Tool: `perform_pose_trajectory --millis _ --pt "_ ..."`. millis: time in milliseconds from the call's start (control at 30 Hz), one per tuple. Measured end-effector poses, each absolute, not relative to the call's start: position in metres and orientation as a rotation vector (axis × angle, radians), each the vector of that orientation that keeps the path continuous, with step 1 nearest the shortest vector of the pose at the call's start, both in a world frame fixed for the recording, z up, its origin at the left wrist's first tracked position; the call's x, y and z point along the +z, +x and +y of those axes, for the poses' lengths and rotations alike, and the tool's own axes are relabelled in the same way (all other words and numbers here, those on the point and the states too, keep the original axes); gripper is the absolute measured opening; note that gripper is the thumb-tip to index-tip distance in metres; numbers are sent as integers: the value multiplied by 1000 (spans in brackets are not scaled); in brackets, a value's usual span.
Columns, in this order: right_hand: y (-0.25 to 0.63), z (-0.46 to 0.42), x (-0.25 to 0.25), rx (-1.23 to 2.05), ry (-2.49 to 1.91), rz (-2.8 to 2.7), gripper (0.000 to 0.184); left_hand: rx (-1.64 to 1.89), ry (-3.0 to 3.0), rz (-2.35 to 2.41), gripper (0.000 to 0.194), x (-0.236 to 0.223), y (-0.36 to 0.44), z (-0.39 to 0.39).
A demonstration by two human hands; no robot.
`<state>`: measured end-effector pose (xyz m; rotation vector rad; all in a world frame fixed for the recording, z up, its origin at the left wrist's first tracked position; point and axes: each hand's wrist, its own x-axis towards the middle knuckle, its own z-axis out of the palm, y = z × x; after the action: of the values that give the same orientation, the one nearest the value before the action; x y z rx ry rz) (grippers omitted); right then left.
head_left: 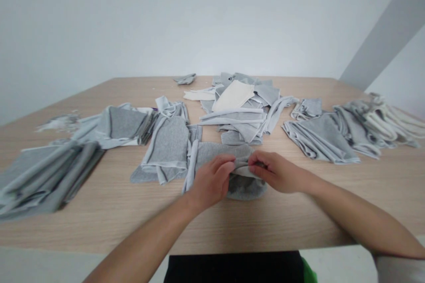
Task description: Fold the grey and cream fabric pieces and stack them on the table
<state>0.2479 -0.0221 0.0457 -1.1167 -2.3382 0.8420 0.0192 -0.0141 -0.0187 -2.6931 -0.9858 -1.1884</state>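
Note:
A grey cloth piece with a pale edge lies on the wooden table right in front of me. My left hand rests on it, fingers curled and pinching a fold at its middle. From the right, my right hand pinches the same fold. The two sets of fingertips nearly meet. Below the hands a rounded lower part of the cloth sticks out.
Grey cloth pieces cover the table: a stack at far left, folded pieces at centre left, a heap with a cream piece at the back, a pile at right. A white wall stands behind.

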Motion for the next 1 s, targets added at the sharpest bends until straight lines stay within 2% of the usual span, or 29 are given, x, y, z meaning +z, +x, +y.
perform_pose_trajectory --millis 200,367,467,600,700,800,900,1000 --pt "244 -14 35 1059 -1056 -2036 15 -1065 -2704 -898 18 -14 24 -18" --pt "242 -14 30 1269 -1005 -1879 24 -1044 -2567 -965 29 -15 28 -20" --pt "240 -15 29 1371 -1011 -1850 27 -1106 -2494 -952 28 -14 28 -20" --pt "236 -19 25 1379 -992 -1954 22 -1010 -2507 -903 17 -12 25 -19" --pt "234 -22 20 1354 -976 -1999 22 -962 -2536 -815 19 -11 23 -20" --pt "234 -24 18 1395 -906 -1954 33 -993 -2584 -791 28 -10 21 -22" --pt "236 -27 21 1424 -786 -1985 46 -1075 -2643 -841 28 -9 20 -22" --pt "237 -33 28 1135 -840 -2242 58 -1094 -2658 -875 27 -8 20 -21"
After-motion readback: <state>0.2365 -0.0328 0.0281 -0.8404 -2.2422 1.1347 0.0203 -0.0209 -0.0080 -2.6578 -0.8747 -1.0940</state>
